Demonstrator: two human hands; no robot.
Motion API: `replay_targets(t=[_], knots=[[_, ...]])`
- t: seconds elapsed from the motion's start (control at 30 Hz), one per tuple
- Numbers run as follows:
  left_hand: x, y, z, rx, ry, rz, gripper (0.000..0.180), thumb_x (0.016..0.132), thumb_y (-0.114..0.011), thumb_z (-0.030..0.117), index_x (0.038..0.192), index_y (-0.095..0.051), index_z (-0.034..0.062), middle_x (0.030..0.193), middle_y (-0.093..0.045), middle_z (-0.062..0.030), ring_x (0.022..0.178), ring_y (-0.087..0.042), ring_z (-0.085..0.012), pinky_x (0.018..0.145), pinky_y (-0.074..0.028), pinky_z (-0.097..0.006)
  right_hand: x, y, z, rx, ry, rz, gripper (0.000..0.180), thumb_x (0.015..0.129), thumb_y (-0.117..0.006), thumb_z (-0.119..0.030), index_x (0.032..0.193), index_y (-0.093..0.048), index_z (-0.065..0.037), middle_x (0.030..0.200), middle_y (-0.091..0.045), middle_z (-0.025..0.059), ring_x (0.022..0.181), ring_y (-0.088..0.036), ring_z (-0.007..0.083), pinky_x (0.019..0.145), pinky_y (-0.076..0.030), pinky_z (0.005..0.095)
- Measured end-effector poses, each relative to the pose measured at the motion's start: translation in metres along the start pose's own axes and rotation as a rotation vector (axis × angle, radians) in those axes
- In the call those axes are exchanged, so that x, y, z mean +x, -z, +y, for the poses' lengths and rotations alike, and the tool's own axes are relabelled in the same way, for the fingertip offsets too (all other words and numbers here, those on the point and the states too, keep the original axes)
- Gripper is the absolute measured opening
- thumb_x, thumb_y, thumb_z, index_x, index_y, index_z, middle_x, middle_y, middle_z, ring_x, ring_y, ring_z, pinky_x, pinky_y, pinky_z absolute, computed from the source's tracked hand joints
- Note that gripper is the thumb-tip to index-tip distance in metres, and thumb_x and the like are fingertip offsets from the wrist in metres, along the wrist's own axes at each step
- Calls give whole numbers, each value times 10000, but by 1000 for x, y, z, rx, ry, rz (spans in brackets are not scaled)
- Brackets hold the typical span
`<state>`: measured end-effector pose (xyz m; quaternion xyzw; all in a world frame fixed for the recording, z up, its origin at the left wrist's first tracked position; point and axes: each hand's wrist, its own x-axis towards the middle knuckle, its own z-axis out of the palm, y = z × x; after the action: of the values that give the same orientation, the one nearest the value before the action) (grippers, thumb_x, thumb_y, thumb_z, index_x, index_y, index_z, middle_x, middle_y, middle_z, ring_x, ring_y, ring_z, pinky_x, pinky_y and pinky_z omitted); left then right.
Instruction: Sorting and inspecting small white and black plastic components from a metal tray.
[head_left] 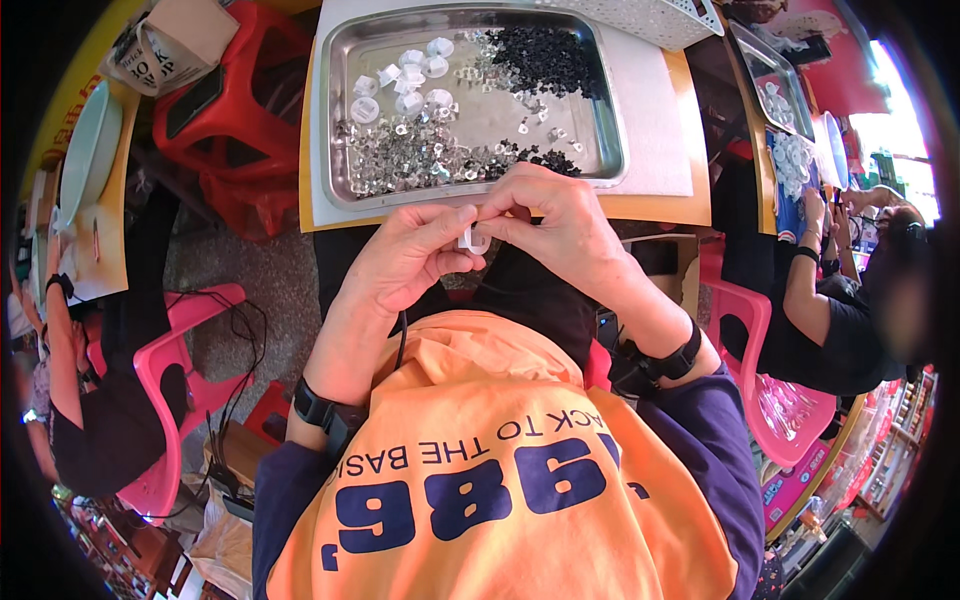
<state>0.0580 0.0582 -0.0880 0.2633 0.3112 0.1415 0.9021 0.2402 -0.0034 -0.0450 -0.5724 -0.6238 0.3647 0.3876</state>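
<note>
Pink chairs [160, 380], red stool [240, 90]

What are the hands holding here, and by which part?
Both hands, left and right, pinch a small white plastic part by its opposite sides, fingertips only.

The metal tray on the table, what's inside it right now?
Inside the metal tray: white round caps at upper left, black small parts at upper right, and clear small parts along the front. The right hand covers part of the front rim.

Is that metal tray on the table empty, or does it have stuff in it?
Partly full. The metal tray holds piles of small clear parts, black parts and white caps, with bare metal between.
</note>
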Motion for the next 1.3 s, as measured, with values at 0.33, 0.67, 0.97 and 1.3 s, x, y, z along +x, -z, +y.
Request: replay_targets(t=[0.33,0.67,0.97,1.3], knots=[[7,3,9,-47,-173,-38,208,916,-547,161,1032,-587,-7,952,-641,-106,862,-661,-208,738,-574,-276,10,1,16,321,-330,-34,217,851,-629,-157,951,-612,35,793,-630,44,695,-563,72,639,-470,226],[8,1,5,168,-341,84,183,875,-554,59,1032,-600,-21,958,-642,-102,861,-651,-190,787,-559,-313,14,-7,16,285,-322,46,211,794,-689,-162,865,-627,27,722,-637,40,672,-587,63,628,-487,223],[10,-5,5,350,-474,155,192,856,-576,11,1028,-625,-60,1011,-558,-85,901,-622,-181,812,-559,-316,14,-9,26,339,-346,48,233,764,-706,-168,835,-620,36,709,-631,43,654,-577,67,604,-477,219],[15,-4,-2,425,-543,174,176,825,-608,-24,995,-654,-43,955,-541,-64,850,-605,-146,764,-567,-287,11,-18,37,393,-369,81,205,750,-686,-135,822,-613,43,704,-634,45,642,-580,71,601,-477,218]])
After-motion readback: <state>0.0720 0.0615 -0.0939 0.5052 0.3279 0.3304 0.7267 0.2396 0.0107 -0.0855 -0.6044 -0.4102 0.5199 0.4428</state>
